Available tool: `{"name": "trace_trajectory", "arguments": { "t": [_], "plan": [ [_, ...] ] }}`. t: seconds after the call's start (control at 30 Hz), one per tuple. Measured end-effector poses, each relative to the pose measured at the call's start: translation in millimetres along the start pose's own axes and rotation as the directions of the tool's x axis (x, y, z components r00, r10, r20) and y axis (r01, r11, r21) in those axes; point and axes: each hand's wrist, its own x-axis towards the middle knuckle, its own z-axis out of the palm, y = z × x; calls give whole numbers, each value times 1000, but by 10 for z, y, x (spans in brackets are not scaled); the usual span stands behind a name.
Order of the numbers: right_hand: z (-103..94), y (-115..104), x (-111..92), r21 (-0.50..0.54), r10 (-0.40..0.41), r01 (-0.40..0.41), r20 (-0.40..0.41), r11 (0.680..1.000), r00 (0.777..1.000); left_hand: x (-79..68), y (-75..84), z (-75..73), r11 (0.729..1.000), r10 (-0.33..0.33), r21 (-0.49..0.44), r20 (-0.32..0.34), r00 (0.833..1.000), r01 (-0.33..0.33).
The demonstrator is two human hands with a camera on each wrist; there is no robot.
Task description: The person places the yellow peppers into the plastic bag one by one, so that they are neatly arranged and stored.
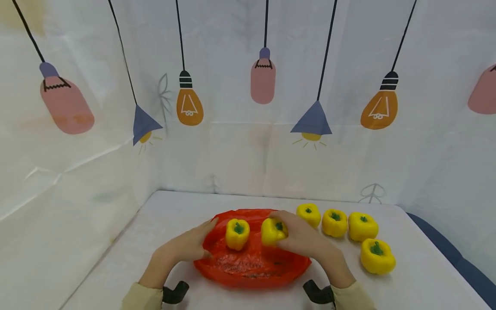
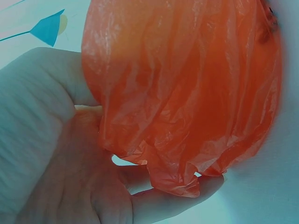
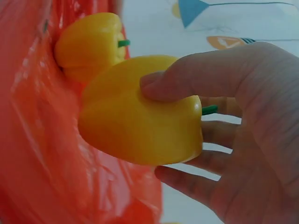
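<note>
A crinkled red plastic bag lies spread on the table in the head view. On it sits a yellow bell pepper with its green stem up. My left hand holds the bag's left edge between thumb and fingers; in the left wrist view the bag hides parts of the thumb and fingertips. A second yellow bell pepper is gripped by my right hand, thumb on one side and fingers on the other. This pepper overlaps the right part of the bag in the head view.
Three yellow bell peppers stand in a row at the back right, the middle one among them. Another yellow bell pepper sits nearer, to their right. A dark blue chair back shows past the table's right edge. Printed sheeting hangs behind.
</note>
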Motion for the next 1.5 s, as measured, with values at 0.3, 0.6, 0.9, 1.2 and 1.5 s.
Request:
{"name": "trace_trajectory", "arguments": {
  "t": [0.3, 0.6, 0.9, 1.2, 1.5],
  "plan": [
    [297, 39, 185, 0, -25, 25, 23, 1000, 999, -3, 31, -3, 1000, -5, -4, 0, 1000, 5],
    [388, 15, 230, -17, 0, 0, -2, 1000, 1000, 15, 56, -39, 1000, -21, 3, -2, 1000, 21],
    [381, 49, 226, -1, 6, -6, -21, 1000, 1000, 8, 78, -32, 1000, -22, 2, -1, 1000, 22],
    [411, 33, 254, -59, -44, 44, 2, 997, 999, -18, 58, -61, 1000, -7, 14, -17, 1000, 7],
    [365, -12, 205, -54, -10, 9, -10, 999, 1000, -17, 64, -48, 999, -29, 13, -9, 1000, 29]
  ]
}}
